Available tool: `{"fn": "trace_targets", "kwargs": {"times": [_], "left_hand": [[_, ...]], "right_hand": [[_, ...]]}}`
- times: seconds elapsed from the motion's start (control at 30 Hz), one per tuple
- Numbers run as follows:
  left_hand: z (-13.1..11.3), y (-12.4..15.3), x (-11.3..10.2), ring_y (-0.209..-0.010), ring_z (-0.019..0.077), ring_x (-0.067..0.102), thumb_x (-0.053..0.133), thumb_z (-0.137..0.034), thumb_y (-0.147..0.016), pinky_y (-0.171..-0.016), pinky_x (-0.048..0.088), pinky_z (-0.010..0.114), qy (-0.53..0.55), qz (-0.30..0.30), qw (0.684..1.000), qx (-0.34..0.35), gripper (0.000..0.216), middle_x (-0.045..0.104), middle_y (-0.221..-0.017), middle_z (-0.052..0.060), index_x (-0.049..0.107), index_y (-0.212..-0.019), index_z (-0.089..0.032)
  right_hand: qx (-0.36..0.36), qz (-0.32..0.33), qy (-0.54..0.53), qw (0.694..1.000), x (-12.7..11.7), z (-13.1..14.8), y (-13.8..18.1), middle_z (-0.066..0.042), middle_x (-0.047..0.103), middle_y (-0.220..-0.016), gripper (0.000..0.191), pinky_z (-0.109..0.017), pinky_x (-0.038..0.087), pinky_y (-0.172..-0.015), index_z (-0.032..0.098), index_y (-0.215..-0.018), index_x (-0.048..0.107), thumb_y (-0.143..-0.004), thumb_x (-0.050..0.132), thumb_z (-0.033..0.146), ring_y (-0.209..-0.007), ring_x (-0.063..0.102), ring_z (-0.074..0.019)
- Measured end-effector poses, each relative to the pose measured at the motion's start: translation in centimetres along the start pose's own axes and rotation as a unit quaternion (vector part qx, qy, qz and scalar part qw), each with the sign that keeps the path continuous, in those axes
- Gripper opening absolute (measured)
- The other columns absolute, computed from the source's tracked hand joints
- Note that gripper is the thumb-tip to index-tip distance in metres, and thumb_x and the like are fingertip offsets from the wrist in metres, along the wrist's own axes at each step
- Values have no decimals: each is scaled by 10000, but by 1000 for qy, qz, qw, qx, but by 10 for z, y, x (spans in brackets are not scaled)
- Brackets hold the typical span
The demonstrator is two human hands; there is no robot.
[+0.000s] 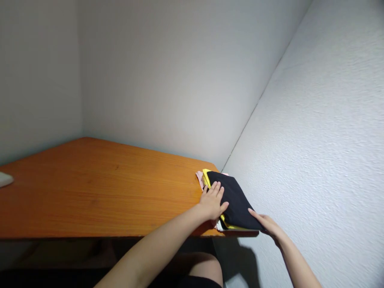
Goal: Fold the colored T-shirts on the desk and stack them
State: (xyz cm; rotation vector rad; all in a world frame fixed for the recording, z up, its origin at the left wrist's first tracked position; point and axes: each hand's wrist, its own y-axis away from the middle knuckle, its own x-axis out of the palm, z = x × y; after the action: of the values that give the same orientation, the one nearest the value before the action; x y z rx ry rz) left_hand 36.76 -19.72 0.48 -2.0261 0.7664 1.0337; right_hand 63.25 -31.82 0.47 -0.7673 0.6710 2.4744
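At the far left edge of the frame, a white object (pixel 5 179) (cut off by the border, so I cannot tell what it is) rests on the orange-brown wood-grain table (pixel 105 192), whose top spreads across the lower left and centre. The left forearm (pixel 159 244) rises from the bottom centre, passing beside a bare knee (pixel 207 267) below the table's front edge. Right of centre, a pink cloth (pixel 199 177) peeks out at the left of a layered stack, with a yellow cloth (pixel 205 176) edging out above it and a bit of white cloth (pixel 220 226) at the stack's near corner. On top lies a black cloth (pixel 235 196), at the table's right end. The left hand (pixel 213 202) presses flat on its left side, fingers spread, its grip open and closed around nothing. The right hand (pixel 270 226), in the lower right, has its grip closed on the black cloth's near right corner, one digit on top and others beneath. A textured pale wall (pixel 330 140) fills the right side.
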Motion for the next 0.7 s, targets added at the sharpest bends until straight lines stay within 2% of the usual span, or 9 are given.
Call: {"fn": "trace_targets", "kwargs": {"times": [0.07,0.13,0.27,0.33,0.4,0.5,0.6,0.7], "left_hand": [[0,1,-1,-1482,239,0,175,-581,-936,-1179,79,509,9,6,1000,1,746,89,-1608,97,225,-1511,-110],[0,2,-3,-1482,246,1,187,-591,-929,-1178,62,516,18,14,1000,1,763,93,-1605,110,225,-1510,-98],[3,3,-11,-1481,254,7,254,-608,-910,-1177,17,523,41,30,999,1,793,92,-1602,132,228,-1509,-89],[8,5,-16,-1481,249,5,284,-614,-903,-1173,3,535,63,38,997,7,793,82,-1603,126,224,-1512,-110],[15,8,-20,-1481,244,-5,316,-620,-895,-1168,20,549,91,41,995,19,799,73,-1604,122,214,-1515,-127],[28,13,-26,-1479,258,-9,379,-618,-884,-1159,92,567,138,47,989,31,809,67,-1604,125,208,-1515,-142],[44,16,-37,-1474,284,36,487,-556,-872,-1160,149,542,181,58,982,13,780,89,-1601,131,261,-1503,-156],[57,24,-55,-1467,261,122,559,-467,-866,-1173,194,451,225,58,972,-23,692,157,-1594,107,357,-1469,-192]], "right_hand": [[-14,35,-48,998,-2,3,-3,-167,722,-914,567,-281,527,-797,81,-873,716,-733,665,627,-901,682,-260],[2,84,-108,991,-5,6,-8,-177,722,-931,515,-265,531,-806,84,-856,720,-719,701,580,-912,688,-260],[43,148,-124,980,-8,16,-10,-196,718,-957,448,-306,572,-759,134,-803,711,-685,721,567,-887,698,-304],[23,121,-126,984,-4,24,-4,-165,723,-970,403,-324,589,-766,179,-833,699,-646,734,534,-932,688,-322],[-16,55,-131,990,4,35,7,-124,732,-943,398,-348,608,-753,220,-892,684,-590,733,474,-945,682,-336],[-78,-27,-143,986,20,53,27,-81,731,-859,431,-397,628,-643,293,-967,656,-560,677,431,-834,697,-350],[-113,-45,-159,980,31,74,36,-63,722,-833,431,-416,615,-556,339,-1005,634,-588,637,447,-748,699,-341],[-134,-38,-181,974,35,103,34,-80,717,-813,478,-401,594,-571,253,-1042,623,-605,646,446,-706,696,-321]]}}
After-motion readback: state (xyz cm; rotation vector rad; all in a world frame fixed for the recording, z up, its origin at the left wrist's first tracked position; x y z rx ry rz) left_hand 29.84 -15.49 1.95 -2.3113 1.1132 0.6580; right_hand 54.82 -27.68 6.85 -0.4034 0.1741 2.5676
